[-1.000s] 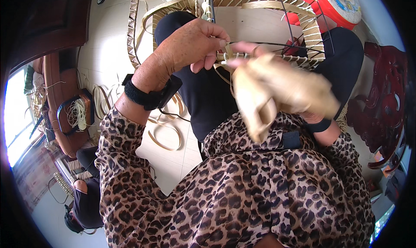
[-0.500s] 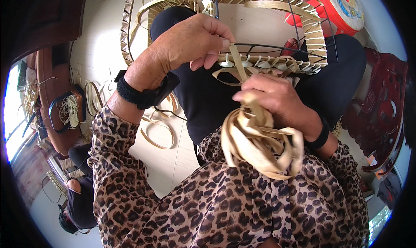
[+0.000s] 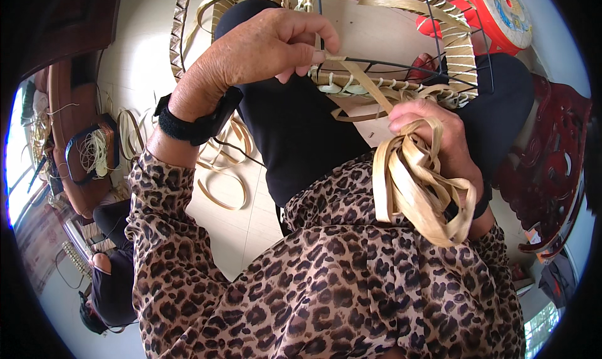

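Note:
A bundle of pale tan woven-fibre strips (image 3: pixel 414 177) hangs from my right hand (image 3: pixel 439 136), whose fingers are closed round its upper end. One flat strip (image 3: pixel 367 86) runs taut from there up and left to my left hand (image 3: pixel 276 45). My left thumb and fingers pinch that strip at a thin black rod of the wire frame (image 3: pixel 364 62). The frame's strip-covered sides (image 3: pixel 461 61) are bound with white cord. It lies across my knees, its near side edged with several pale cord wraps.
Loose strip coils (image 3: pixel 226 193) lie on the tiled floor left of my legs. A red stool (image 3: pixel 501 20) stands at the far right, beside carved dark-red wood furniture (image 3: pixel 542 164). Another strip-wrapped frame (image 3: pixel 182 33) is at the far left. Another person (image 3: pixel 113 277) sits at lower left.
My right hand has moved right with the bundle, drawing the strip out straighter and at a slant. My left hand has shifted slightly left and up, still pinching the strip.

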Available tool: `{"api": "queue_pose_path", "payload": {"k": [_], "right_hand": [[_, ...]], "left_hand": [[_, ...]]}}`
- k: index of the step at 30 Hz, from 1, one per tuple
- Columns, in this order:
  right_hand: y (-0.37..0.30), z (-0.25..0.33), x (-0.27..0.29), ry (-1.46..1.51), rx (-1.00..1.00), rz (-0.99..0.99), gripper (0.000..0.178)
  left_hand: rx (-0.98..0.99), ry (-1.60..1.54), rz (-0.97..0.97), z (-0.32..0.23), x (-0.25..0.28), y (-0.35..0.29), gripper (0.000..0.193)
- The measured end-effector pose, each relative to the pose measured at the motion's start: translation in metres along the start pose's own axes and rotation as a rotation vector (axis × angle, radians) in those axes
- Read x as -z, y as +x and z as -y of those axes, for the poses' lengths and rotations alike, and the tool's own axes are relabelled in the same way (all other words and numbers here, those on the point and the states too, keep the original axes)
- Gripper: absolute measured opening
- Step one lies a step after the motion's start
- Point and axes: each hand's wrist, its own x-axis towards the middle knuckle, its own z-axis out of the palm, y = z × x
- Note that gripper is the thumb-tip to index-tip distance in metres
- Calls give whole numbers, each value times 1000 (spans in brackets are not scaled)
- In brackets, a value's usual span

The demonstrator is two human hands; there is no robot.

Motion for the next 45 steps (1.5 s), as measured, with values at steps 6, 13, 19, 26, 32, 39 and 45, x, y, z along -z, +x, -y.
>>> {"api": "queue_pose_path", "payload": {"k": [6, 13, 19, 26, 32, 39, 45], "right_hand": [[10, 6, -9, -256, -107, -55, 14], [16, 4, -14, -346, -125, -66, 18], [9, -3, -10, 43, -143, -52, 28], [-7, 14, 1, 763, -291, -102, 8], [0, 6, 5, 817, -382, -272, 17], [17, -6, 4, 339, -59, 0, 8], [36, -6, -10, -496, -18, -66, 12]], "left_hand": [[-20, -70, 18, -4, 0, 1, 18], [-23, -70, -83, -8, -9, -5, 16], [47, -155, -299, -3, -17, -6, 14], [55, -152, -351, -4, -22, -6, 16], [80, -278, -221, 5, -16, -7, 20], [24, -69, -329, 3, -17, -9, 15], [-73, 165, -394, 4, -16, -9, 13]]}}
